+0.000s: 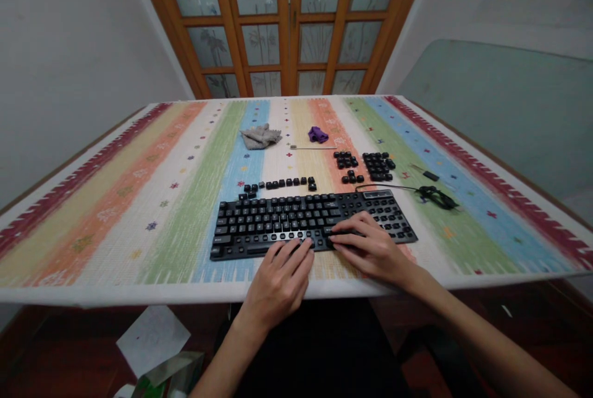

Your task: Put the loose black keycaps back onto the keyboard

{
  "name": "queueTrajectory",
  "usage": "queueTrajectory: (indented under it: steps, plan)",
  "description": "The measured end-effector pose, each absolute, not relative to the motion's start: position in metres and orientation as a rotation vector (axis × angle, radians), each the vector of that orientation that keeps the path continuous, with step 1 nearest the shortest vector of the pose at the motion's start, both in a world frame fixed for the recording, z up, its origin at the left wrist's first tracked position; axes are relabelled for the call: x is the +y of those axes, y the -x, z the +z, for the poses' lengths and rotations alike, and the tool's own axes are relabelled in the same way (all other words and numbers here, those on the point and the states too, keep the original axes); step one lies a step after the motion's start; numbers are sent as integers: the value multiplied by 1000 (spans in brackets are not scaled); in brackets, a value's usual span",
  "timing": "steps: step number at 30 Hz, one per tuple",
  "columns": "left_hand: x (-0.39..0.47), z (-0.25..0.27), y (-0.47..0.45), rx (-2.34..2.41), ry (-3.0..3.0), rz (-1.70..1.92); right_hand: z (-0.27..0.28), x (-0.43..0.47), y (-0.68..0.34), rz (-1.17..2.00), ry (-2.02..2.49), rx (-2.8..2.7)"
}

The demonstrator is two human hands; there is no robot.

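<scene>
A black keyboard [278,219] lies near the table's front edge. Most keycaps are in place on its upper left rows, while the bottom row and right-hand block show bare key posts. Over the lower edge, my left hand [283,274] has its fingers stretched forward, tips touching the keyboard beside a dark key [307,243]. My right hand [370,246] reaches in from the right; its thumb and fingertips close around a small black keycap [330,240] at the lower right of the letter block, partly hidden by the fingers.
Loose keycaps lie in a row [282,183] behind the keyboard and in groups [377,165] at back right. A grey cloth [260,136], purple cloth [317,134], thin brush [312,148], small black-handled tool [430,175] and coiled cable [437,196] rest on the striped tablecloth [185,212].
</scene>
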State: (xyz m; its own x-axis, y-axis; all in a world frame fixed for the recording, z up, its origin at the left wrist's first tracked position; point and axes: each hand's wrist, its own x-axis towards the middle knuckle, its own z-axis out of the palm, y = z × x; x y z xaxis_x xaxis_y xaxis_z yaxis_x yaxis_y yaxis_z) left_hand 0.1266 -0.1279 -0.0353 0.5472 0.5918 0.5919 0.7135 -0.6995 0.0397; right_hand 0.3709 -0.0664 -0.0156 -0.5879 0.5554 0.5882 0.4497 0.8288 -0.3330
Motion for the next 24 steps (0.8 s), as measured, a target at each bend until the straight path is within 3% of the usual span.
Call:
queueTrajectory:
  steps: [10,19,24]
  plan:
    - [-127,-33,-128,-1113,2580,-932,-24,-68,-375,180,689,-2317]
    - [-124,-30,-154,-1084,2650,-965,-24,-76,-367,-129,671,-2344]
    - [-120,-33,-167,-1111,2601,-1030,-25,-78,-366,-138,671,-2352]
